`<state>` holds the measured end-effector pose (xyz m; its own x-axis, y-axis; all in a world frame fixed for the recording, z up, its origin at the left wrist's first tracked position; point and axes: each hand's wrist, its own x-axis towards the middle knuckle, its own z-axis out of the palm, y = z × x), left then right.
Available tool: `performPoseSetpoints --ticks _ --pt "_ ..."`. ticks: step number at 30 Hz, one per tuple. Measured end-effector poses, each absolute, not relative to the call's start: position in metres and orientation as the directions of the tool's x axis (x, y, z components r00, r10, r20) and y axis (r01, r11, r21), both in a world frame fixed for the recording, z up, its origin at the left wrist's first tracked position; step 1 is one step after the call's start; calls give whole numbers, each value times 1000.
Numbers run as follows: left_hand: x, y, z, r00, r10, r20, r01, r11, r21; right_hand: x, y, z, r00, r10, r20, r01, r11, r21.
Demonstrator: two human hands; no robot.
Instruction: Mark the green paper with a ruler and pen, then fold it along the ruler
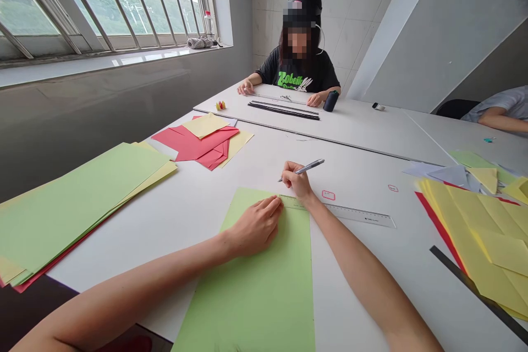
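A light green sheet of paper (264,291) lies on the white table in front of me. A clear ruler (358,215) is laid across its top part and sticks out past the sheet's right edge. My left hand (256,225) rests on the sheet, fingers together, its fingertips pressing the ruler's left end. In my right hand (297,182) a silver and black pen (312,166) is gripped, its tip just above the ruler's left end, near the sheet's top edge. Whether the tip touches anything I cannot tell. The right wrist passes over the ruler and hides part of it.
Green and yellow sheets (91,198) are stacked at left. Red and yellow papers (206,140) lie beyond them. Folded yellow papers (487,242) and a black strip (474,291) lie at right. Across the table sits a person (305,66) behind black strips (284,110).
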<state>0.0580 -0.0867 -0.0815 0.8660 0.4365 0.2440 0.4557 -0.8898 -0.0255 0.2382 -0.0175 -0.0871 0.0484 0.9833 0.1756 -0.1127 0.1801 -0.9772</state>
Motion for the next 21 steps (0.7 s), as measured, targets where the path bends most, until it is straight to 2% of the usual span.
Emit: performPoseSetpoints --ticks 6,12,21 --pt "58 -86 -82 863 439 248 454 -891 -4 265 -10 -74 142 979 150 -170 173 -970" --pt "58 -86 -82 862 442 249 457 -889 -5 278 -10 -69 112 987 120 -162 137 -977" --pt "58 -87 -80 861 444 247 459 -888 -6 247 -16 -82 40 984 176 -9 176 -984"
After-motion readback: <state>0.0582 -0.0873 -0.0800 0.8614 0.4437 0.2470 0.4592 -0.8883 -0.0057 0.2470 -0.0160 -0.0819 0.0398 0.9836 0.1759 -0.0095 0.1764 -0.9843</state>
